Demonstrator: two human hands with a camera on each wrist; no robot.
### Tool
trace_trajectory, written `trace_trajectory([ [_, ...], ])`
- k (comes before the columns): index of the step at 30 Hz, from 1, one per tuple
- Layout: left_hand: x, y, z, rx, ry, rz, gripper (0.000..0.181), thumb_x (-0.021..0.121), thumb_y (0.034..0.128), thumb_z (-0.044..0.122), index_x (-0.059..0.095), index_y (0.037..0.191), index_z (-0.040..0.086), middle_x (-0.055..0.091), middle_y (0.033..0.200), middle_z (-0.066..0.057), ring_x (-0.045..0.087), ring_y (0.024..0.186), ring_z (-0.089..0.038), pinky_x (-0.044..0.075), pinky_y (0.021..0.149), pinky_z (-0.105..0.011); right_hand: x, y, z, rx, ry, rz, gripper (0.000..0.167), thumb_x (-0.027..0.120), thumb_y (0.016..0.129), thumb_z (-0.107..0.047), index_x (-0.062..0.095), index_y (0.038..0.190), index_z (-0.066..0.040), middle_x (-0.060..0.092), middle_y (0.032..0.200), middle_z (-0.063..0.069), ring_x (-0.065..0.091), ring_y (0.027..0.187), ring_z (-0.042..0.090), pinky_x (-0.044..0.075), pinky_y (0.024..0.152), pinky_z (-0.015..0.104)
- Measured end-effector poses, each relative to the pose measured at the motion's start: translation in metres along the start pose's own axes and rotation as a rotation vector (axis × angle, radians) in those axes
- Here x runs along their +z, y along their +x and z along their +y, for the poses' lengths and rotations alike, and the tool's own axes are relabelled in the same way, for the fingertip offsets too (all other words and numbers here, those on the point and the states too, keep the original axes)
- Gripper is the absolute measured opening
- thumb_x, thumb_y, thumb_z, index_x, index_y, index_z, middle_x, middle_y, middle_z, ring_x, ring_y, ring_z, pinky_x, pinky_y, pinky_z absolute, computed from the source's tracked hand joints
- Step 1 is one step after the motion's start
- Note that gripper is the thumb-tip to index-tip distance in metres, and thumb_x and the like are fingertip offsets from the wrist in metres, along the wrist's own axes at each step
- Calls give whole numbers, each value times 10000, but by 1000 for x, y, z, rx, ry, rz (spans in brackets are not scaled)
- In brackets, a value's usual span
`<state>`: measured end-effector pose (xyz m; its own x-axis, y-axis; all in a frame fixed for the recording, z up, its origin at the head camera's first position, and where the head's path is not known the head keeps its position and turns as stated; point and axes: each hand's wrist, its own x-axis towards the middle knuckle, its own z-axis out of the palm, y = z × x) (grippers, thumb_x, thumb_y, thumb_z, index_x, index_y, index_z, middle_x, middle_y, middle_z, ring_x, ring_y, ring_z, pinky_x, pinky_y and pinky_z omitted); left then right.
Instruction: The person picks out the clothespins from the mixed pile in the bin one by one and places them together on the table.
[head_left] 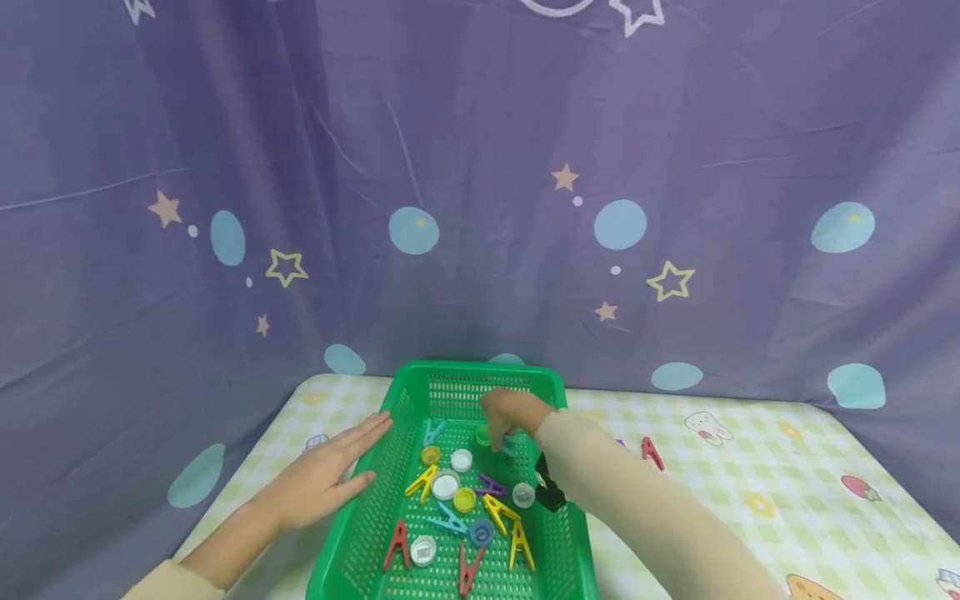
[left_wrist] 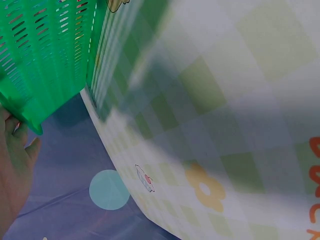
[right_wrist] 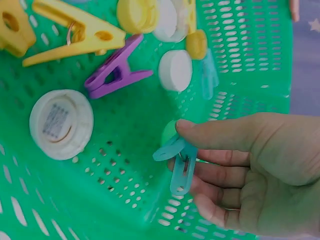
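Observation:
A green plastic basket (head_left: 483,367) holds clothespins and bottle caps. Over its far right part, my right hand (head_left: 512,412) pinches a light blue clothespin (right_wrist: 184,167) between thumb and fingers, seen closely in the right wrist view. Partly behind that clothespin is a green cap (head_left: 482,435). My left hand (head_left: 322,475) touches the basket's left rim with its fingers stretched out. Nearby in the basket lie a purple clothespin (right_wrist: 116,70), a white cap (right_wrist: 176,70), a whitish cap with a label inside (right_wrist: 61,125) and a yellow clothespin (right_wrist: 80,32).
The basket stands on a checked tablecloth (head_left: 720,500). To its right lies a red clothespin (head_left: 652,452), with something purple partly hidden by my right sleeve. More red, yellow and blue clothespins lie in the basket's near half. A purple curtain (head_left: 480,150) hangs behind the table.

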<state>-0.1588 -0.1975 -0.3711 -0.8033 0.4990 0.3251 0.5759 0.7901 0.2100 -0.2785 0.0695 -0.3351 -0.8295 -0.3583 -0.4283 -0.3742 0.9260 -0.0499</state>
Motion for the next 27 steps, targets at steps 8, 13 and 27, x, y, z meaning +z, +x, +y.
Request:
trace_trajectory([
  [8,0,1,1,-5,5,3,643,578,941,324,345,1498,102,356,1555,-115,423,1379,-350,431,1024,-597,-15,-14,-7,-55,18,-66,257,785,798,-241,576,854,-102,389,472,-49,313,415,57,288,426,181],
  [13,1,-1,0,-7,11,9,640,567,948,345,340,1502,117,354,1557,-110,429,1373,-353,433,1014,-610,-24,-19,-5,-93,-55,-86,367,789,790,-294,545,546,-168,405,463,-63,328,416,54,310,439,179],
  [27,0,-1,-1,-14,18,4,641,559,954,356,328,1508,131,346,1563,-103,426,1373,-362,432,1015,-609,-54,-53,44,-220,73,-5,138,812,762,-265,725,685,-190,619,586,-59,565,547,80,497,633,210],
])
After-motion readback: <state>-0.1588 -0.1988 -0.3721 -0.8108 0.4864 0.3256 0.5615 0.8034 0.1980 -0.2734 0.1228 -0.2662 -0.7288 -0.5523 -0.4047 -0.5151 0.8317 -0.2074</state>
